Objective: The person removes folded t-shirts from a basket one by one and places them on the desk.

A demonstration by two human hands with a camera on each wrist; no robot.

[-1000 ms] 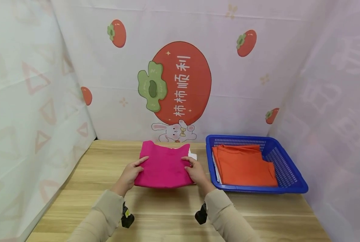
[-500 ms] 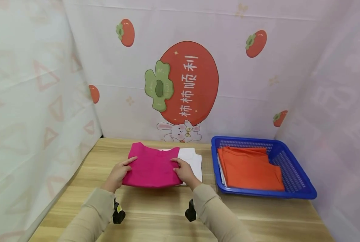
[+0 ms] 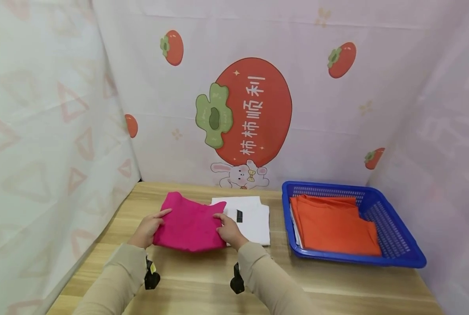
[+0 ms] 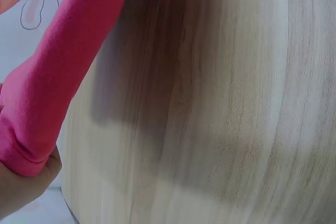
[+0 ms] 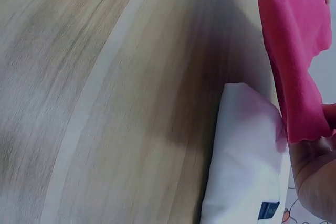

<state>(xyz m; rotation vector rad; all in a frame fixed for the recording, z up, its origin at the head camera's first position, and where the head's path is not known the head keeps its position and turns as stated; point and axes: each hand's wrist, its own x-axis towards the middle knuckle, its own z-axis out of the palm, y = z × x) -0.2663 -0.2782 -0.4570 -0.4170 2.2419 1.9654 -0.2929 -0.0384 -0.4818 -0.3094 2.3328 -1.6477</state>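
Note:
A folded pink garment [image 3: 188, 223] hangs above the table between both hands, its shadow on the wood in both wrist views. My left hand [image 3: 145, 231] grips its left side, and my right hand [image 3: 231, 231] pinches the right side, thumbs toward me and fingers partly hidden by the cloth. Just right of it lies a folded white garment [image 3: 254, 223] with a small dark label [image 3: 239, 216]. In the head view the pink cloth overlaps the white one's left edge. From the right wrist, the white garment [image 5: 244, 156] shows below the pink cloth [image 5: 294, 66].
A blue plastic basket [image 3: 405, 236] stands at the right of the wooden table [image 3: 336, 288]. Inside it a folded orange garment [image 3: 334, 225] lies over white cloth. A printed curtain [image 3: 317, 144] rises behind the table, with more curtain at both sides.
Both hands have carried the pink garment leftward off the white one, whose top and label have come into view. The head view has turned slightly left.

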